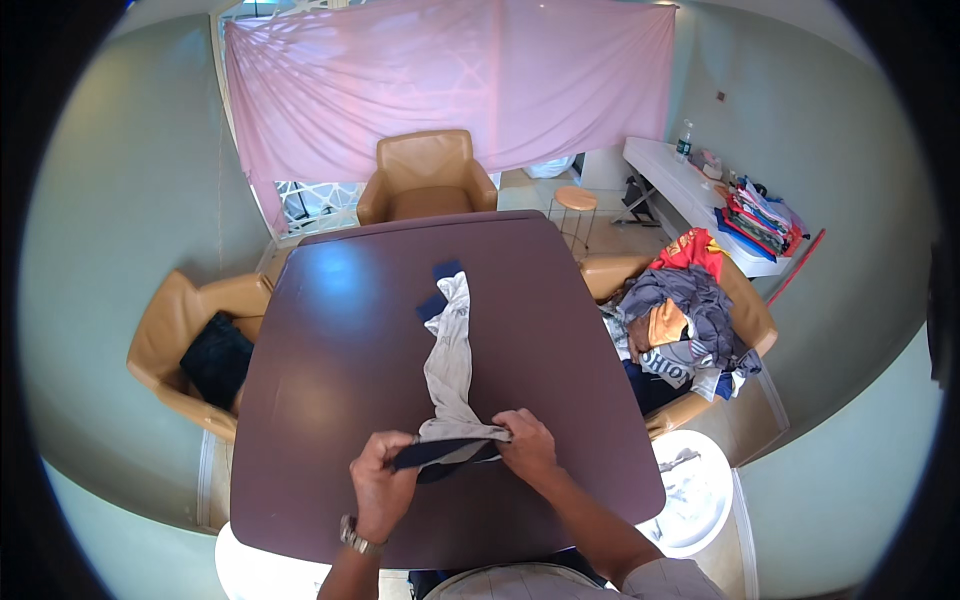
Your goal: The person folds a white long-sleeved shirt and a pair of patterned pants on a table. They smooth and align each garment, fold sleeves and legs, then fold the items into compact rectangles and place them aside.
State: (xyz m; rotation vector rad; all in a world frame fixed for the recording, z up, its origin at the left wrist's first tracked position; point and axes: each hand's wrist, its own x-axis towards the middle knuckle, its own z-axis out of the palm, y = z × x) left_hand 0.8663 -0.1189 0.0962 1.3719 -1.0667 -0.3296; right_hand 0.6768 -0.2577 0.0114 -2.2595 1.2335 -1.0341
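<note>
A pair of pale grey patterned pants (449,366) stretches lengthwise along the dark brown table (322,390), its legs bunched together. Two navy cuffs lie at the far end. The navy waistband (435,453) is at the near end, raised and pulled taut between my hands. My left hand (382,472) pinches the band's left side and has a metal watch (360,535) at the wrist. Gripping the right side of the same band is my right hand (528,444). Its fingertips are partly hidden by the fabric.
At right, a tan armchair (757,330) holds a heap of clothes (675,315). Folded clothes (757,217) and a bottle (684,142) stand on a white desk (660,161). Another armchair (161,345) with a dark cushion (217,360) is at left; one more (426,169) faces me.
</note>
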